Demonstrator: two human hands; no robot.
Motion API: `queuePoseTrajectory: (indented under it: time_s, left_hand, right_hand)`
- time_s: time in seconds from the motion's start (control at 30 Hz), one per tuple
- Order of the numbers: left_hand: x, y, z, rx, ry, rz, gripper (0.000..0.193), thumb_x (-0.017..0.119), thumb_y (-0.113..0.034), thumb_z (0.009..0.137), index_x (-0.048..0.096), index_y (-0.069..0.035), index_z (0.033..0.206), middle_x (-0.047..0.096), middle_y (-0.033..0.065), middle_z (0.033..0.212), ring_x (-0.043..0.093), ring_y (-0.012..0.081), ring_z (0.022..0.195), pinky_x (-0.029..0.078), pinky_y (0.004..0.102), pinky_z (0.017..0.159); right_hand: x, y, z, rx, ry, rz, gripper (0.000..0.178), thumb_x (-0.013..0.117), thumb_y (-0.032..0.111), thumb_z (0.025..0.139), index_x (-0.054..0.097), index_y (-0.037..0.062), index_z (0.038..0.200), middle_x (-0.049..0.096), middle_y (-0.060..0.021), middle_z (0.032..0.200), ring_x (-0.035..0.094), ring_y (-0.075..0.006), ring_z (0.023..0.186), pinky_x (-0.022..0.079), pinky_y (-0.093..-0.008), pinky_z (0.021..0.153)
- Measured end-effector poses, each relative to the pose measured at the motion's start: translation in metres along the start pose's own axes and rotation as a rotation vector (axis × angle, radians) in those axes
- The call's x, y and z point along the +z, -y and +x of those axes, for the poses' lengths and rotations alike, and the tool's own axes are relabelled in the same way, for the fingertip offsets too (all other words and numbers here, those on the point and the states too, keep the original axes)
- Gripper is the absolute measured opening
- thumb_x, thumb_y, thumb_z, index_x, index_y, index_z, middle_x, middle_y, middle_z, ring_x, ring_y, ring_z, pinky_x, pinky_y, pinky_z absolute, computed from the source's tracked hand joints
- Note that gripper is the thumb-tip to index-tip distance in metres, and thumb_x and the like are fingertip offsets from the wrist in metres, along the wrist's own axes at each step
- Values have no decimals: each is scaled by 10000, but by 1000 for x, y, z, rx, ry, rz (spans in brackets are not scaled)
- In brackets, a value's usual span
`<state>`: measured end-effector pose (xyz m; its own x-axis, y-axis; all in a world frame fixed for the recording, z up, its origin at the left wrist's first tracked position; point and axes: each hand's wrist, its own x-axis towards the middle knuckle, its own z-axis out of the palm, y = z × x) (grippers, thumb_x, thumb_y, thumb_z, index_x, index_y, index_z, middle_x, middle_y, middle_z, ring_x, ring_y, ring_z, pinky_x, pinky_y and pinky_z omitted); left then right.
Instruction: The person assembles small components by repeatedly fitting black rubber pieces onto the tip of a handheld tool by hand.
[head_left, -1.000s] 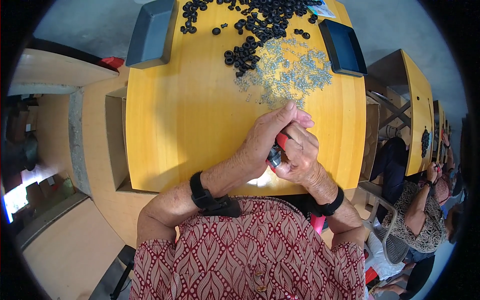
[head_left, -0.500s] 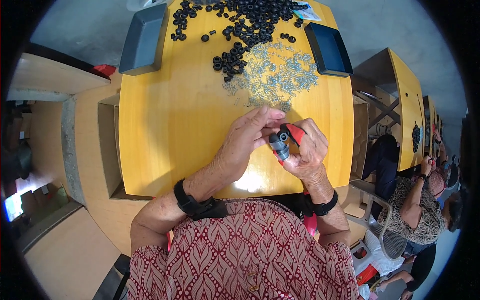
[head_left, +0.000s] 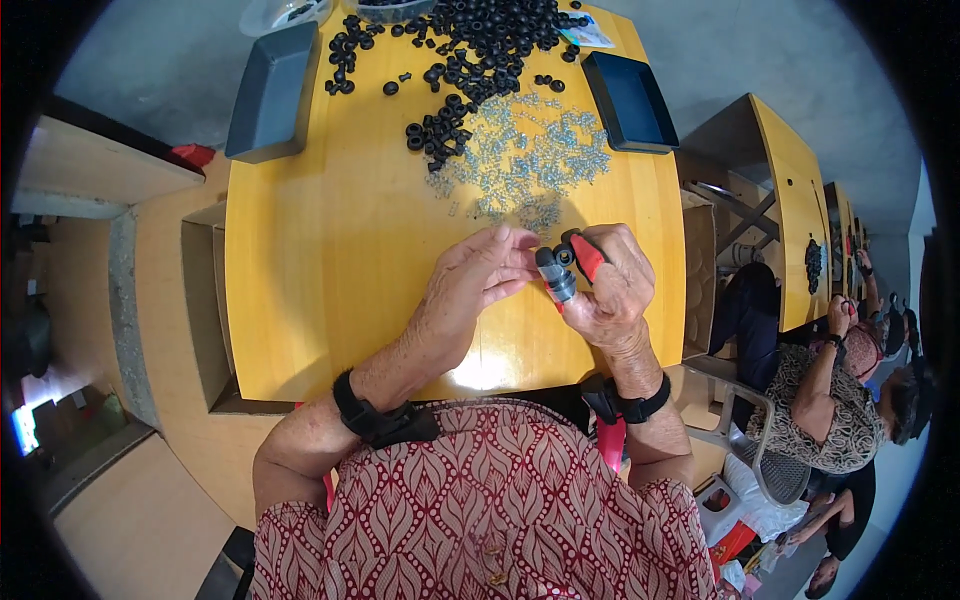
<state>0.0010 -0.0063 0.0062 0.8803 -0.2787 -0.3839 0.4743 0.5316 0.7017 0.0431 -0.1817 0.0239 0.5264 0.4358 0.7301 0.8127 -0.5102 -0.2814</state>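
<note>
My right hand (head_left: 620,285) is curled closed over the near right part of the table, pinching a small round black part with a hole (head_left: 564,256). Red and black coverings wrap its thumb and a finger, with a grey taped band on one. Beside it, my left hand (head_left: 470,275) has its fingers stretched towards the right hand, somewhat apart, and nothing plainly shows in them. Just beyond both hands lies a spread of small, shiny, clear-looking coiled pieces (head_left: 535,165). A heap of black round parts (head_left: 500,35) lies behind these, trailing towards me.
A dark tray (head_left: 272,95) stands at the table's far left, another dark tray (head_left: 632,105) at the far right. Clear plastic tubs (head_left: 390,10) sit at the back edge. On the right, people sit at other yellow tables (head_left: 795,220).
The view has shifted, so the table and its contents sit slightly further left. My left hand has drawn back a little from the right, which keeps hold of the black part.
</note>
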Motion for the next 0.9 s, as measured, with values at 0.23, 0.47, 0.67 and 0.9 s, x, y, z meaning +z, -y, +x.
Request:
queuePoseTrajectory:
  time_s: [0.23, 0.47, 0.67, 0.9]
  left_hand:
    - [0, -3, -2, -3, -19, 26, 424, 409, -390, 1045, 559, -32, 1216, 653, 81, 1065, 608, 176, 1050, 447, 327, 961]
    - [0, -4, -2, -17, 9, 46, 420, 397, -384, 1047, 562, -35, 1212, 655, 86, 1061, 612, 178, 1050, 440, 324, 967]
    - [-4, 0, 0, -39, 2, 37, 415, 410, -389, 1042, 564, -39, 1203, 652, 83, 1060, 604, 183, 1066, 439, 323, 969]
    - [-4, 1, -1, -47, -3, 36, 398, 422, -378, 1040, 561, -44, 1205, 649, 80, 1056, 604, 190, 1065, 442, 334, 972]
  right_hand:
    - [-6, -11, 12, 0, -10, -50, 298, 800, 55, 645, 637, -29, 879, 624, -144, 770, 617, -292, 682, 496, -340, 586]
    - [-20, -19, 28, -17, -61, -109, 287, 794, 47, 651, 628, -26, 874, 624, -143, 769, 617, -291, 680, 496, -340, 585]
    - [-28, -30, 44, -65, -97, -138, 282, 795, 40, 655, 630, -19, 876, 628, -137, 769, 613, -283, 672, 494, -338, 583]
    - [-35, -33, 65, -84, -164, -187, 320, 817, 99, 619, 638, -30, 851, 603, -142, 779, 599, -302, 721, 475, -379, 608]
